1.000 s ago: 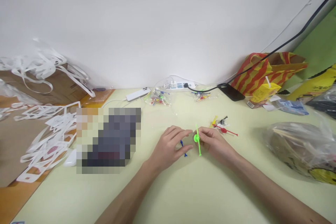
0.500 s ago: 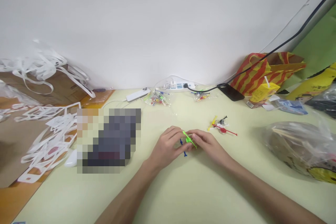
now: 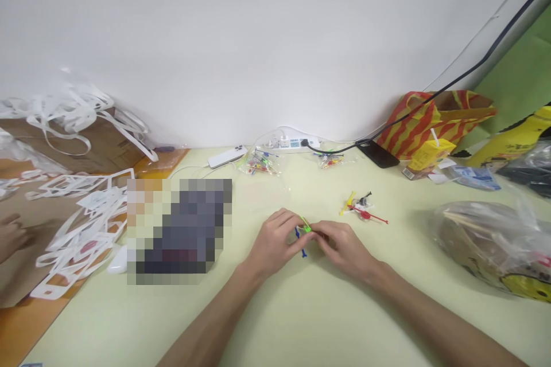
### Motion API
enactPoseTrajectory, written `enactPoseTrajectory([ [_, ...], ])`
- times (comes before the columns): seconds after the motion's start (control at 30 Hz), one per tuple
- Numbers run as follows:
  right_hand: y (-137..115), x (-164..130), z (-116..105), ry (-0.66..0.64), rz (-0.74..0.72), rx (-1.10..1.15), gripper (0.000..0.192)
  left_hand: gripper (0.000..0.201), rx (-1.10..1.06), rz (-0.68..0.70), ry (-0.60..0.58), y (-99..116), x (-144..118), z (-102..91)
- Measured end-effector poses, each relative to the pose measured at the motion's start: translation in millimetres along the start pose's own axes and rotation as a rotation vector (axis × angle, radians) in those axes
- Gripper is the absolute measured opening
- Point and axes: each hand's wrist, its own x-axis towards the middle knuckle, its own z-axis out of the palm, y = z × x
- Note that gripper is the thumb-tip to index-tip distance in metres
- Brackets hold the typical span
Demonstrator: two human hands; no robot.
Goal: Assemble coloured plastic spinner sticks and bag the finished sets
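Both of my hands meet over the middle of the pale green table, with fingers pinched together. My left hand (image 3: 278, 238) grips a bright green plastic arrow-shaped piece (image 3: 307, 229). My right hand (image 3: 346, 243) closes at its right end, where the fingertips hide part of it. A blue plastic piece (image 3: 303, 248) with a forked end sticks out below the left fingers; whether it is held or lies on the table I cannot tell. To the upper right lie a red arrow piece (image 3: 365, 215), a yellow piece (image 3: 348, 204) and a black piece (image 3: 365, 199).
Small bags of coloured pieces (image 3: 260, 161) lie near a power strip (image 3: 297, 142). A white phone (image 3: 227, 156), black phone (image 3: 379, 153), juice carton (image 3: 428, 159) and plastic-wrapped bag (image 3: 486, 246) surround the area. White plastic frames (image 3: 81, 241) and another person's hand (image 3: 11, 237) are at left.
My right fingers have closed in at the green piece's right end, and the green piece has tilted and shows less. Another person's hand has appeared at the left edge.
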Motion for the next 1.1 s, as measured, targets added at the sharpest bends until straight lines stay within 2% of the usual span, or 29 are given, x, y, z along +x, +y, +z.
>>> enactPoseTrajectory([
  [0.23, 5.2, -3.6, 3.8, 0.094, -0.013, -0.042, 0.017, 0.02, 0.137, -0.003, -0.015, 3.0, 1.5, 1.8],
  [0.63, 6.8, -3.5, 3.0, 0.192, -0.249, -0.306, 0.016, 0.015, 0.137, -0.054, -0.039, 6.5, 0.9, 6.9],
  [0.9, 3.0, -3.1, 4.6, 0.18, -0.291, -0.416, 0.018, 0.012, 0.124, -0.034, -0.026, 7.8, 2.1, 4.3],
  [1.1, -2.0, -2.3, 3.8, 0.131, -0.297, -0.45, 0.016, 0.017, 0.137, 0.002, -0.051, 3.6, 2.9, 5.3],
])
